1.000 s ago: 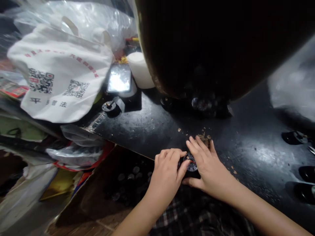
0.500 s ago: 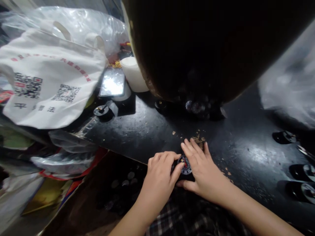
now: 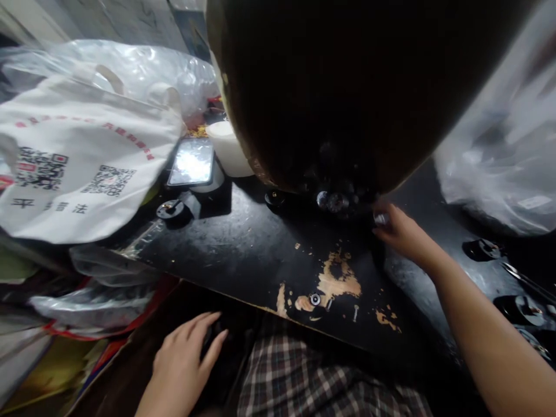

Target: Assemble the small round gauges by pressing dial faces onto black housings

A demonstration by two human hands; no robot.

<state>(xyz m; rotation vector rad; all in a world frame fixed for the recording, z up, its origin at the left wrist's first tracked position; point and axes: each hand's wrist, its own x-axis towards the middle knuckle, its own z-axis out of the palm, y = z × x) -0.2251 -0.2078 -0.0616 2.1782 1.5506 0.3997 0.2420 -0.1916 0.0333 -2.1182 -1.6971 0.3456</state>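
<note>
My left hand (image 3: 185,353) is at the lower left, over the dark space beside the table edge. Its thumb stands apart from its fingers; the gap between them is dark and shows no clear object. Out over the table (image 3: 217,249), beside the large dark rounded form, my right hand (image 3: 399,231) pinches a small shiny piece (image 3: 381,219). Several small clear or silvery pieces (image 3: 336,201) lie near it in shadow. A small round metal part (image 3: 315,299) rests on the worn patch near the front edge, and a small screw-like piece (image 3: 355,313) lies to its right.
A large dark rounded form (image 3: 339,87) hangs over the table's back. To the left are a white cloth bag (image 3: 87,150), a phone (image 3: 191,162), a white roll (image 3: 230,150) and a black round part (image 3: 171,211). More black parts (image 3: 482,249) and clear plastic (image 3: 499,145) lie right.
Both hands have parted from the round dial at the table edge. My left hand moved left and down, my right hand up and right to the small pieces. The dial is out of sight.
</note>
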